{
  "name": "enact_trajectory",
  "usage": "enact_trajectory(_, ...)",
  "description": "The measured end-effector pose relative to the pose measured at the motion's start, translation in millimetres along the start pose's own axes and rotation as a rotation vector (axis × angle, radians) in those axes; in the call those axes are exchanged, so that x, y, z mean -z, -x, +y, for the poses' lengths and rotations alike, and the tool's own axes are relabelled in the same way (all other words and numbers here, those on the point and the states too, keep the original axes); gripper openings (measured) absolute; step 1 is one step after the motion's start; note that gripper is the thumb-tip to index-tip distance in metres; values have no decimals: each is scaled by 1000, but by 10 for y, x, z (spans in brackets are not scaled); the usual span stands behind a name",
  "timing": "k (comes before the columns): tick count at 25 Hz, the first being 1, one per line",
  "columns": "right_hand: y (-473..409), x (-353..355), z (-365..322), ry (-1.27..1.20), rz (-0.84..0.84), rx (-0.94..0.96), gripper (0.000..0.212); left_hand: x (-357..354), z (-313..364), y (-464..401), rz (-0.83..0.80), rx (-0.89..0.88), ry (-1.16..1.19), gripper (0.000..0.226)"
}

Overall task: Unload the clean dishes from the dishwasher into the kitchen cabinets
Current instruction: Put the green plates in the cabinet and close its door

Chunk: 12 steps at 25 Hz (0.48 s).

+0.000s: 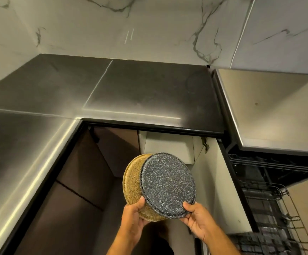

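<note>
The front plate is dark grey, almost black, flecked all over with fine white specks. The plate behind it is golden tan with a grainy speckle of darker brown. The countertop is a dark, brushed grey that shines silver along its edges, with a black rim at the front. The wall is white marble with thin grey-black veins. The dishwasher racks are black wire. The cabinet door is dark brown, and the cabinet panel is pale cream.

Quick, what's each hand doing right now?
Left hand: gripping the lower edge of the gold speckled plate.
Right hand: gripping the lower edge of the dark speckled plate.
</note>
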State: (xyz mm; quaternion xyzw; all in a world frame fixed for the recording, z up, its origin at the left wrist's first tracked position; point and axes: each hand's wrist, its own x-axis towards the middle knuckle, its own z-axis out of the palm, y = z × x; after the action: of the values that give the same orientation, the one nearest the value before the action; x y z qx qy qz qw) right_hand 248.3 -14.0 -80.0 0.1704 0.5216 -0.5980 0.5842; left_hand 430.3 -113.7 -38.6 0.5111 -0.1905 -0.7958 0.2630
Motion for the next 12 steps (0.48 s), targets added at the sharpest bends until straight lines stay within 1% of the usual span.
enact_trajectory(3, -738, -47, -269, 25, 48, -4, 34, -219, 72, -730, 43, 21, -1, 23)
enact_trajectory(5, -1348, -62, -463, 27, 77, -10, 42, -346, 46, -1374, 64, 43, 5, 21)
enact_trajectory(7, -1786, -89, -632, 7, 105, 20, 51, -443, 38, -1901, 70, 31, 5, 24)
enact_trajectory(8, -2043, -57, -675, -8, 102, 44, 51, -458, -11, -2188, 52, 20, -1, 26)
enact_trajectory(12, -2762, -42, -835, -34, -17, 146, 37, -530, -126, -3082, -93, -81, 17, 28)
